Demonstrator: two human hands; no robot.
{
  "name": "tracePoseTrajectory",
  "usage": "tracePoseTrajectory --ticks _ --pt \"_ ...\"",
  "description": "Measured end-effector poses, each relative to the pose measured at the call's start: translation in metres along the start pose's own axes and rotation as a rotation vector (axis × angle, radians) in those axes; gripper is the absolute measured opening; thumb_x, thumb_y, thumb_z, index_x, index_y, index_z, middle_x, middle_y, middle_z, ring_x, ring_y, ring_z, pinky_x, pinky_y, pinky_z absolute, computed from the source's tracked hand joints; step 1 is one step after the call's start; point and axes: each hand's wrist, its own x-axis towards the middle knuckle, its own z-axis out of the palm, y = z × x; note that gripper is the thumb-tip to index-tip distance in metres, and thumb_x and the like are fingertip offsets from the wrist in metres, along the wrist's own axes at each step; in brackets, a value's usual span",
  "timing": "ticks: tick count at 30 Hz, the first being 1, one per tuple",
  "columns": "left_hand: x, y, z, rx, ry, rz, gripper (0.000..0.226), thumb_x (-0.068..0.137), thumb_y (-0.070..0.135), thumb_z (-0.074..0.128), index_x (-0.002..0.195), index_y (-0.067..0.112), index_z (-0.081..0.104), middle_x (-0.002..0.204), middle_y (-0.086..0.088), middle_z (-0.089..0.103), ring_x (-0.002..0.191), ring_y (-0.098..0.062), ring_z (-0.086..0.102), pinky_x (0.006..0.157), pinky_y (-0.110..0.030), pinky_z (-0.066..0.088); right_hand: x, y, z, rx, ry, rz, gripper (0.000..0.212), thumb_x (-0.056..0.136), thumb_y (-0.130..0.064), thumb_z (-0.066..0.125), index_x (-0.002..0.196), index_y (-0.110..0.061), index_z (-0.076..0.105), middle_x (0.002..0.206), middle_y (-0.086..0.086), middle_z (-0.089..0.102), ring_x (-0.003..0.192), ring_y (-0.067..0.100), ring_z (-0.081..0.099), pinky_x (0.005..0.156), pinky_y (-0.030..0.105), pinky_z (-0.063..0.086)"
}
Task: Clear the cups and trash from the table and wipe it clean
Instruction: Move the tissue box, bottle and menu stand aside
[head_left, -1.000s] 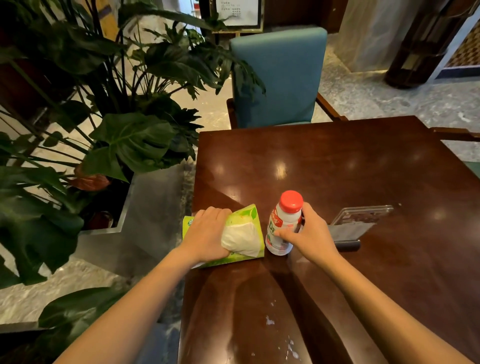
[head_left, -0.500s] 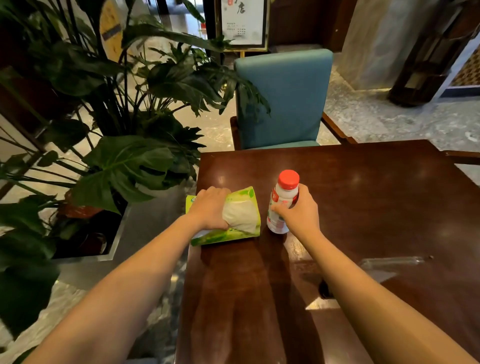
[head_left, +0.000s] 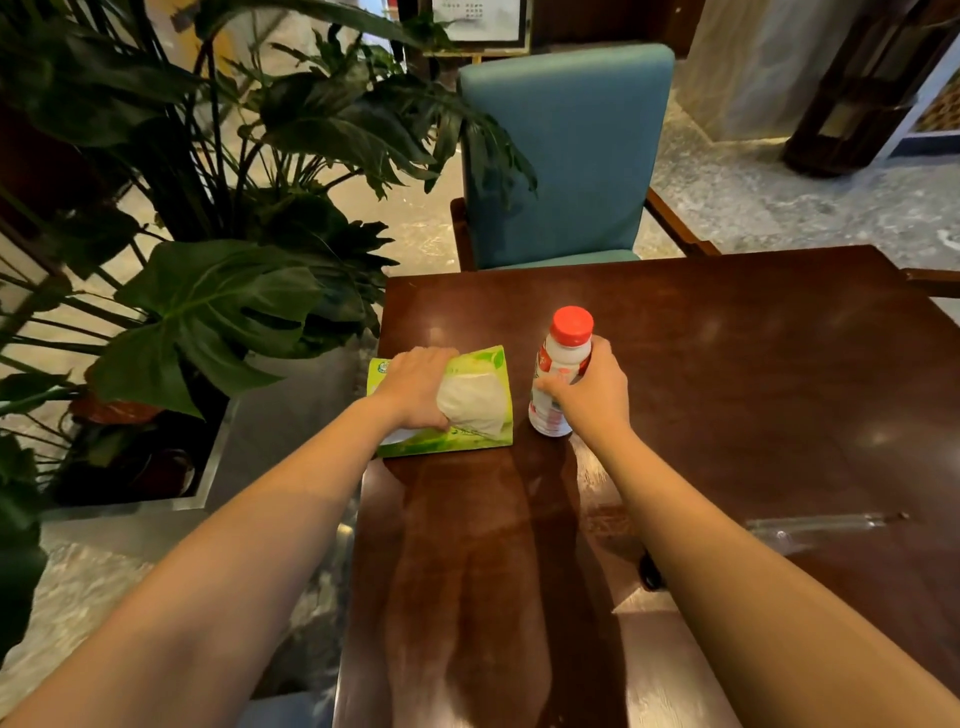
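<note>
A green tissue pack (head_left: 480, 436) with white tissue showing lies at the far left edge of the dark wooden table (head_left: 753, 374). My left hand (head_left: 415, 387) presses down on it, fingers curled over its top. Just to its right stands a small white bottle with a red cap (head_left: 563, 353), upright on the table. My right hand (head_left: 592, 395) wraps around the bottle's body from the right.
A clear acrylic stand (head_left: 815, 522) lies near my right forearm on the table. A teal chair (head_left: 561, 150) faces the table's far edge. A large leafy plant (head_left: 208, 291) in a metal planter (head_left: 218, 467) crowds the left side.
Both hands have slid the tissue pack and the bottle toward the table's far left corner. The acrylic stand now sits nearer to me than the bottle. The head camera shifted forward.
</note>
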Motion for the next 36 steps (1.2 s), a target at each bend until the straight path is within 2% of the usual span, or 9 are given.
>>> tracePoseTrajectory --ticks 4,8,11,17,21,25,28,32,36 --pt "-0.001 -0.002 0.000 -0.001 -0.048 0.006 0.102 0.056 0.042 0.082 0.139 0.017 0.029 0.138 -0.007 0.043 0.130 -0.029 0.037 0.110 -0.043 0.023 -0.005 0.003 0.001 0.041 -0.016 -0.025 0.058 0.073 -0.014 0.076 0.123 -0.015 0.046 0.123 0.006 0.058 0.108 0.020 0.057 0.095 0.035 0.046" --pt "-0.003 0.005 0.002 0.088 -0.143 -0.033 0.125 0.059 0.057 0.076 0.148 0.015 -0.001 0.158 -0.009 0.003 0.146 -0.028 -0.001 0.118 -0.048 -0.003 -0.006 0.004 -0.002 0.034 -0.042 -0.030 0.060 0.074 -0.013 0.075 0.125 -0.015 0.044 0.124 0.006 0.057 0.105 0.016 0.055 0.093 0.032 0.045" --pt "-0.007 0.010 0.005 0.096 -0.139 -0.061 0.129 0.060 0.062 0.073 0.147 0.015 -0.009 0.158 -0.009 -0.011 0.145 -0.027 -0.013 0.118 -0.048 -0.005 -0.005 0.003 -0.005 0.014 -0.077 -0.014 0.063 0.073 -0.012 0.075 0.127 -0.015 0.043 0.126 0.007 0.056 0.111 0.022 0.056 0.096 0.037 0.045" --pt "-0.023 0.022 0.002 0.023 -0.143 -0.081 0.116 0.070 0.065 0.062 0.147 0.017 -0.011 0.157 -0.009 -0.016 0.144 -0.026 -0.015 0.119 -0.046 -0.005 -0.003 -0.010 -0.019 -0.115 -0.140 0.060 0.077 0.068 -0.014 0.080 0.131 -0.008 0.037 0.134 0.013 0.050 0.122 0.030 0.051 0.102 0.046 0.045" --pt "-0.030 0.040 -0.008 0.019 -0.189 -0.095 0.103 0.079 0.060 0.056 0.147 0.016 -0.007 0.158 -0.011 -0.012 0.145 -0.028 -0.011 0.119 -0.046 0.001 -0.012 -0.026 -0.047 -0.271 -0.201 0.085 0.079 0.072 -0.015 0.076 0.136 -0.001 0.031 0.141 0.018 0.042 0.127 0.033 0.045 0.102 0.042 0.043" --pt "-0.045 0.078 -0.018 0.031 -0.202 -0.115 0.088 0.082 0.055 0.055 0.147 0.014 0.012 0.157 -0.012 0.014 0.144 -0.032 0.012 0.117 -0.046 0.015 -0.031 -0.046 -0.090 -0.496 -0.348 -0.015 0.066 0.083 -0.028 0.066 0.136 -0.002 0.036 0.140 0.018 0.046 0.124 0.030 0.048 0.094 0.034 0.041" --pt "-0.068 0.122 -0.028 -0.184 -0.250 -0.012 0.077 0.082 0.045 0.063 0.143 0.015 0.028 0.150 -0.007 0.036 0.135 -0.026 0.036 0.108 -0.033 0.030 -0.048 -0.053 -0.129 -0.676 -0.508 -0.114 0.058 0.087 -0.042 0.059 0.131 -0.006 0.048 0.137 0.013 0.053 0.121 0.026 0.052 0.097 0.032 0.041" --pt "-0.094 0.181 -0.033 -0.388 -0.349 0.137 0.073 0.080 0.043 0.066 0.141 0.020 0.033 0.147 0.001 0.039 0.133 -0.016 0.037 0.098 -0.020 0.029 -0.074 -0.051 -0.178 -0.848 -0.755 -0.131 0.063 0.082 -0.060 0.053 0.127 -0.016 0.055 0.130 0.002 0.059 0.115 0.020 0.056 0.101 0.034 0.043" --pt "-0.099 0.221 -0.012 -0.531 -0.299 0.164 0.072 0.076 0.036 0.072 0.138 0.018 0.041 0.140 -0.001 0.049 0.128 -0.015 0.045 0.098 -0.019 0.032 -0.084 -0.036 -0.207 -0.948 -0.845 -0.114 0.056 0.080 -0.055 0.060 0.125 -0.021 0.055 0.117 -0.005 0.061 0.103 0.016 0.056 0.092 0.030 0.046"
